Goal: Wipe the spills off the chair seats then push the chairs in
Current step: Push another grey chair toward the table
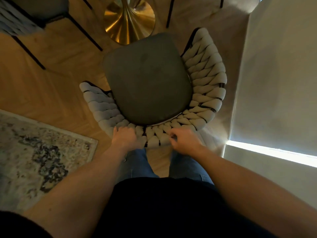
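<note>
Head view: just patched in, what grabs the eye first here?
The grey chair seat fills the centre, ringed by its pale woven backrest, which both the left hand and the right hand grip at the near edge. Beyond the seat gleams a gold table base; a patterned rug lies lower left.

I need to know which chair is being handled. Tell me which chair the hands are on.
The chair with the woven cream backrest, centre frame: both hands rest on its back. The other chair, top left, is untouched.

No text, label, brand, number or sign can be read anywhere in this view.
</note>
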Demonstrator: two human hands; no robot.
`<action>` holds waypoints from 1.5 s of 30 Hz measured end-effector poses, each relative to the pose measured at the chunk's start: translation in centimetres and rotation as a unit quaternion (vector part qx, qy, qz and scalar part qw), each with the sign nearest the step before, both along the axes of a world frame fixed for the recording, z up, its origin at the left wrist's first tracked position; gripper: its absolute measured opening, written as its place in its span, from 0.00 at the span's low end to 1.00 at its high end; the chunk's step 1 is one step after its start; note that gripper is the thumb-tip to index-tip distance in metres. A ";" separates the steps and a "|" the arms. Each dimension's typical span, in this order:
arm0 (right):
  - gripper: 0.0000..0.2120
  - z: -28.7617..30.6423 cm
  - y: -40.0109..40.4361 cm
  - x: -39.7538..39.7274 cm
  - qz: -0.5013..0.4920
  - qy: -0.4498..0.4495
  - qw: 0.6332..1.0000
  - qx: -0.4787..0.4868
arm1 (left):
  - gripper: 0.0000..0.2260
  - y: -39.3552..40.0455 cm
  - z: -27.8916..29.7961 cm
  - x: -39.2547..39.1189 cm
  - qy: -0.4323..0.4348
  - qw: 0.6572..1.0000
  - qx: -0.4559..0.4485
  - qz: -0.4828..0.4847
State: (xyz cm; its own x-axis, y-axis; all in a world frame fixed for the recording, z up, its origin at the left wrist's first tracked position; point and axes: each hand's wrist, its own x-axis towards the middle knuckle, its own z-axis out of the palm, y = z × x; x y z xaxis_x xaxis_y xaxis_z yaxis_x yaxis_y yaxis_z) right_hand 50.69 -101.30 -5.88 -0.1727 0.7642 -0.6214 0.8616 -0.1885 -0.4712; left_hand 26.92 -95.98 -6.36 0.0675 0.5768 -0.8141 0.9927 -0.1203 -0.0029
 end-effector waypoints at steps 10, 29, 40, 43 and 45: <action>0.12 -0.4 0.6 10.5 -0.331 0.027 0.939 -0.090 | 0.33 -5.9 1.1 7.9 -0.061 0.744 0.277 0.605; 0.19 -1.1 8.0 8.6 -0.564 0.199 0.764 -0.241 | 0.27 -2.7 -1.9 6.3 -0.254 0.365 0.166 0.880; 0.19 -1.5 18.3 5.3 -0.575 0.201 0.760 -0.226 | 0.28 8.7 -2.5 2.1 -0.268 0.389 0.159 0.867; 0.19 -1.7 20.9 4.1 -0.580 0.214 0.752 -0.227 | 0.28 11.7 -2.8 0.7 -0.265 0.399 0.157 0.864; 0.19 -1.7 22.4 3.4 -0.582 0.221 0.748 -0.230 | 0.27 13.4 -2.8 -0.1 -0.270 0.401 0.155 0.862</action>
